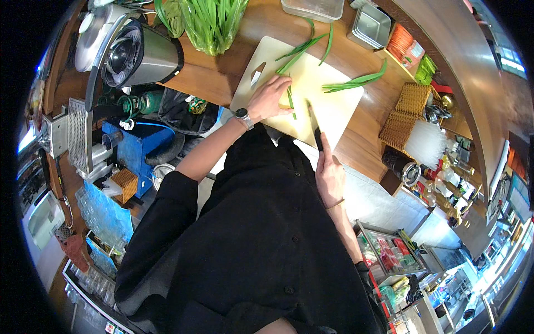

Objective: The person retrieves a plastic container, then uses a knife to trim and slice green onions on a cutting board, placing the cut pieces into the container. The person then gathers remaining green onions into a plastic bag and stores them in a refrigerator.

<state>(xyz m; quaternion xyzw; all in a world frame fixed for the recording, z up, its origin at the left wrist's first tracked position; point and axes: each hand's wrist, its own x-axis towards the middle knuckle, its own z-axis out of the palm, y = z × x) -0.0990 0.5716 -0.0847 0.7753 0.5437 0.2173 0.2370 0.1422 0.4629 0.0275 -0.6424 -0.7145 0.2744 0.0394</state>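
My left hand (270, 97), with a wristwatch (244, 116) on the wrist, is over the left part of a cream cutting board (267, 54). Its thumb and fingers are spread apart, their tips at a narrow strip of green leaf (290, 100); whether they press on it I cannot tell. My right hand (329, 171) grips the black handle of a knife (313, 120), forefinger stretched along it. The blade points away from me over the board, to the right of the strip. Long green leaves (298, 52) cross the board's far edge, and more leaves (354, 82) overhang its right side.
A plastic bag of long green leaves (213, 25) stands beyond the board. Left of it is a steel-bodied appliance (156, 52). A clear plastic container (313, 9) and metal containers (370, 26) are at the back. Woven baskets (402, 117) line the wooden counter's (200, 77) right side.
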